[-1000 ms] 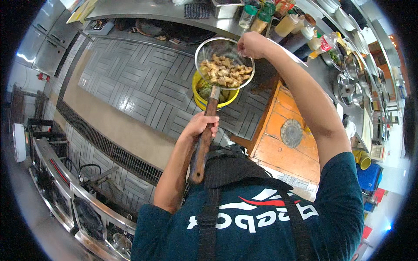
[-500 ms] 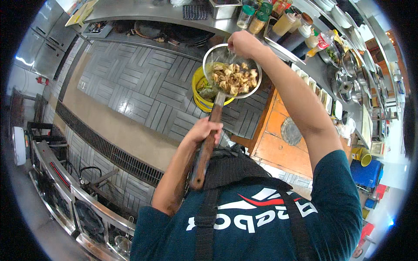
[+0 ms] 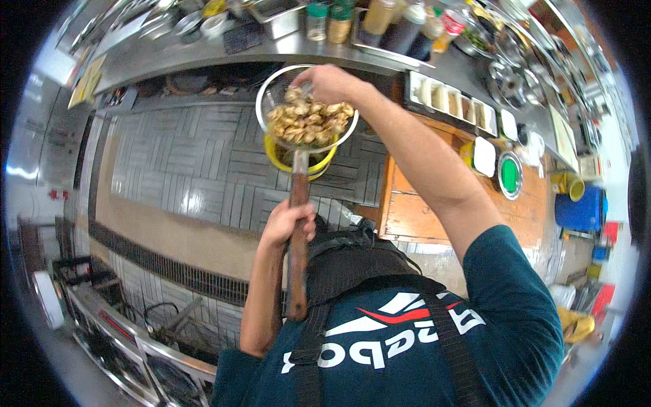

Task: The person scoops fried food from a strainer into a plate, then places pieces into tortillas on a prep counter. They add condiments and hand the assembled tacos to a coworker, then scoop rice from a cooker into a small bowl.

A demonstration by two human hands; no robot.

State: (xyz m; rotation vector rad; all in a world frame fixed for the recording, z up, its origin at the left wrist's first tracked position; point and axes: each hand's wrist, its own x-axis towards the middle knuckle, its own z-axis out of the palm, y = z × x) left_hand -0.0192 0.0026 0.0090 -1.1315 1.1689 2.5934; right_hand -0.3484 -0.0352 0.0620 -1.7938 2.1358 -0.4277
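My left hand [image 3: 291, 222] is wrapped round the wooden handle [image 3: 297, 275] of a round mesh strainer [image 3: 266, 102], which I hold out in front of me. Brown and cream food pieces [image 3: 308, 125], whose kind I cannot make out, are heaped in it. At the strainer's far side my right hand [image 3: 325, 83] reaches over the rim, its fingers bent down against the pieces. The fingertips are partly hidden, so what they pinch does not show. Below the strainer stands a yellow bucket [image 3: 327, 168], mostly covered by it, with dark contents.
A steel counter [image 3: 176, 57] runs across the far side, bearing sauce bottles [image 3: 376, 20] and a metal pan [image 3: 279, 20]. To the right, a tray of white compartments [image 3: 447, 98] adjoins an orange wooden surface [image 3: 420, 197]. A burner range [image 3: 135, 346] stands lower left.
The view has turned. The strainer and both hands appear further left, the handle is more upright in view, and the food pieces have shifted. My right hand is lower over the pieces.
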